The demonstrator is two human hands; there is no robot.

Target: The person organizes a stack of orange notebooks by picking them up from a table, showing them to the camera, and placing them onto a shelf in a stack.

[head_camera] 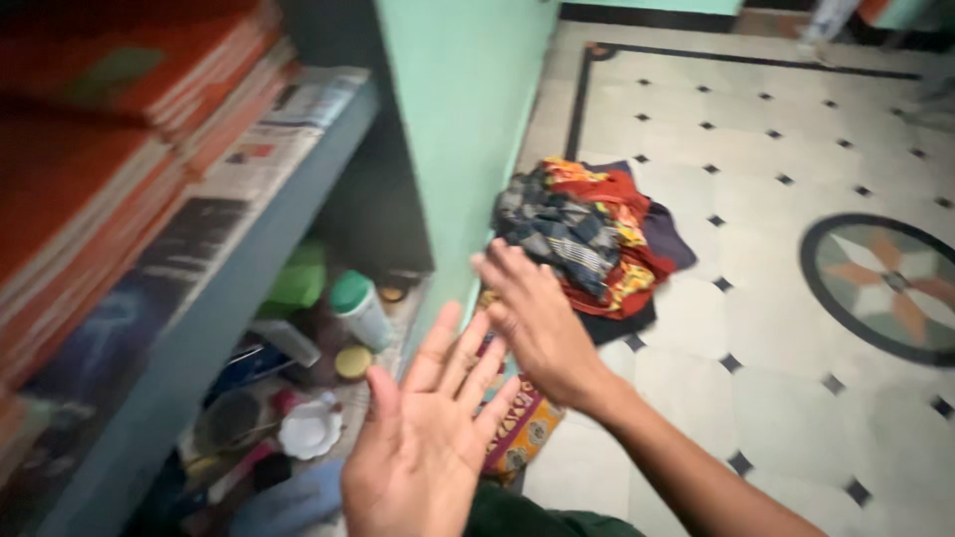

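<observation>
Our left hand (423,452) is spread open, palm up, holding nothing; our right hand (537,318) reaches open, just short of the crumpled heap of red, yellow and grey checked cloth (587,239) on the tiled floor (796,328). Left of them, a white green-capped bottle (358,308) stands on the lower shelf (388,328).

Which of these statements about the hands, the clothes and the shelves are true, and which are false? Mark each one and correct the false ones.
1. Both hands are empty, with fingers spread. True: the left hand shows an open palm, and the right hand holds nothing.
2. The pile of clothes lies on a shelf. False: it lies on the tiled floor, beside the green wall.
3. A white bottle with a green cap stands on the lower shelf. True.
4. The upper shelf holds plates. False: it holds a stack of red folded cloth on newspaper.
5. The floor is plain grey. False: it is pale with small dark diamonds and a round pattern.
</observation>
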